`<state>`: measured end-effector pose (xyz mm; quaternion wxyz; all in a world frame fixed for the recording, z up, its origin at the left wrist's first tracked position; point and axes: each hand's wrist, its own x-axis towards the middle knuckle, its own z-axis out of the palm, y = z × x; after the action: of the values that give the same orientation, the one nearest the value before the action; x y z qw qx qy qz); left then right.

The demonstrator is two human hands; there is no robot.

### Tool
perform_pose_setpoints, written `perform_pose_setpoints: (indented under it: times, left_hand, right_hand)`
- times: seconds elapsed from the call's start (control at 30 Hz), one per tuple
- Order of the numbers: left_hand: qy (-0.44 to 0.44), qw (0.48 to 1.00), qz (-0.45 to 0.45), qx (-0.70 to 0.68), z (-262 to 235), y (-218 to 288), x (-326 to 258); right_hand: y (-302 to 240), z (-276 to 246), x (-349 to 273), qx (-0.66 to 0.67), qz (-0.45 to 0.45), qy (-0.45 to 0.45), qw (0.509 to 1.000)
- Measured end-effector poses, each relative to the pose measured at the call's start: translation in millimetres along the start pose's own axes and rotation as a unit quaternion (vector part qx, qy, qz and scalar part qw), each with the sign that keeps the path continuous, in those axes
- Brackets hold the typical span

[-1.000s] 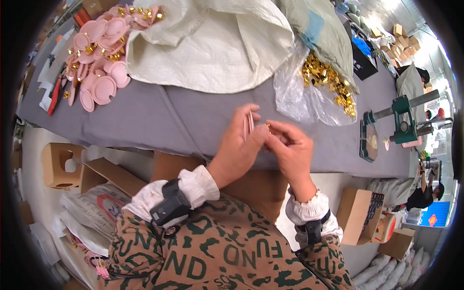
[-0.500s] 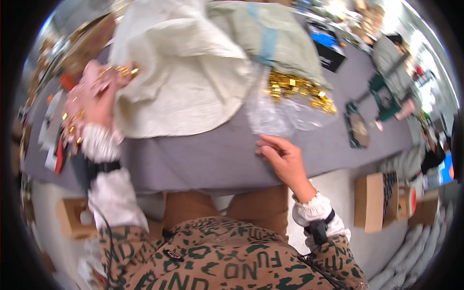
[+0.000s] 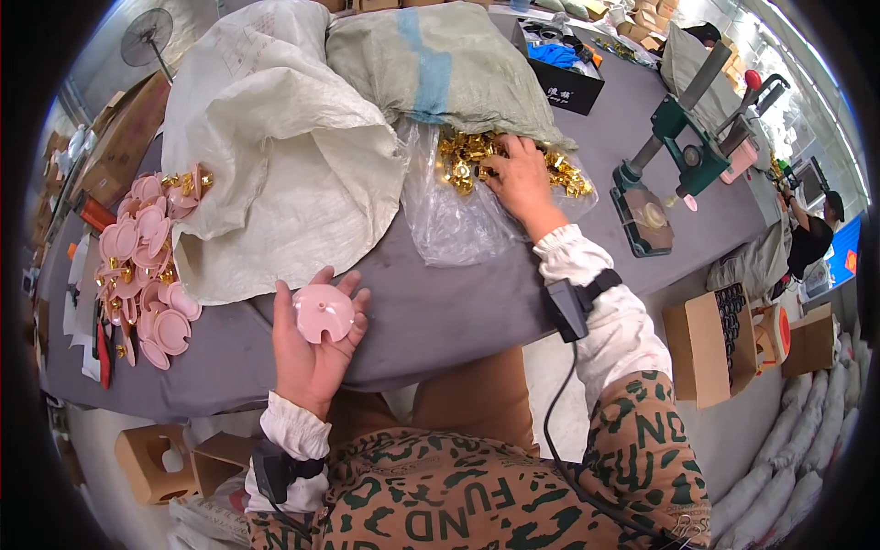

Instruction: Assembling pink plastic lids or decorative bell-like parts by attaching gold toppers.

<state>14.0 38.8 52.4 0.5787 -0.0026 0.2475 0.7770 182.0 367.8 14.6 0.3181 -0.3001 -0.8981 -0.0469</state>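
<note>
On the upturned fingers of my left hand (image 3: 316, 362) lies a round pink disc (image 3: 323, 313) with a small centre hole and a notch in its edge. My right hand (image 3: 524, 186) reaches into a pile of shiny gold metal pieces (image 3: 466, 156). Its fingers are bent and closed down among them; what is between the fingertips is hidden. The gold pieces spill over a clear plastic bag (image 3: 454, 229), below a stuffed grey-green woven sack (image 3: 458, 69) with a blue stripe. Many pink discs (image 3: 151, 234), some with gold pieces, are heaped at the left.
A white woven sack (image 3: 293, 174) spreads across the left middle of the grey-covered table (image 3: 431, 316). At the right stands a green hand press (image 3: 646, 206). Behind are a black box (image 3: 559, 78) with blue contents and another person (image 3: 816, 229). Cardboard boxes (image 3: 701, 348) sit on the floor.
My left hand has come away from the pink heap toward the front edge, bringing a disc. My right hand has moved up into the gold pieces. The view has shifted too.
</note>
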Motion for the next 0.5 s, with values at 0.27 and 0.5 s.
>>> perform_pose_setpoints:
  times: [0.27,0.5]
  left_hand:
    - [-0.02,0.997,-0.02,0.067,11,-25,25]
    - [-0.063,0.981,-0.045,0.177,17,-47,34]
  right_hand:
    - [-51,-48,-35,0.376,0.154,-0.054,0.912]
    - [-131,-93,-62,0.371,-0.086,-0.096,0.92]
